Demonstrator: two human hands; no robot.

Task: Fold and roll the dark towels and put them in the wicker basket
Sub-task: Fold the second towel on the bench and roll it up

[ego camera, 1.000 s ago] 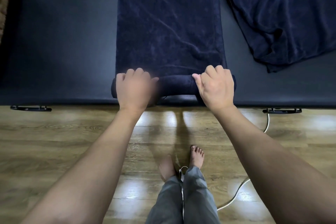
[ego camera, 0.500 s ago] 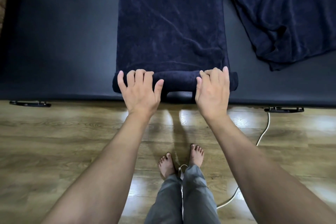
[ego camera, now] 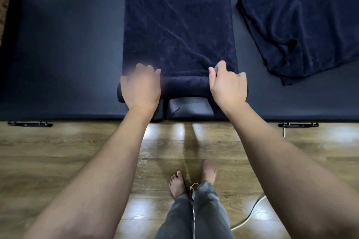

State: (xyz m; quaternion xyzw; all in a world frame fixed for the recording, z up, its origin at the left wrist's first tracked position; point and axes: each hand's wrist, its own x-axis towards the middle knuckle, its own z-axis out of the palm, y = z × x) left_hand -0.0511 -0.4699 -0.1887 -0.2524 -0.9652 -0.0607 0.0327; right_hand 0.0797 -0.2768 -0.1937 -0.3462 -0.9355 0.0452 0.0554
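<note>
While the long dark navy terry towel (ego camera: pixel 177 25) lay flat on the dark padded table (ego camera: pixel 64 44), its near end was wound into a roll (ego camera: pixel 184 88) close to the table's front edge. The roll was gripped by the right hand (ego camera: pixel 228 85) with curled fingers and pressed by the blurred left hand (ego camera: pixel 140 86), whose finger pose could not be told. A second, crumpled dark towel (ego camera: pixel 303 31) was seen well apart to the right, and a brown wicker basket (ego camera: pixel 4 4) at the far left edge.

left hand (ego camera: pixel 140 87) motion-blurred; wicker basket (ego camera: pixel 5 4) cropped at the frame's left edge
</note>
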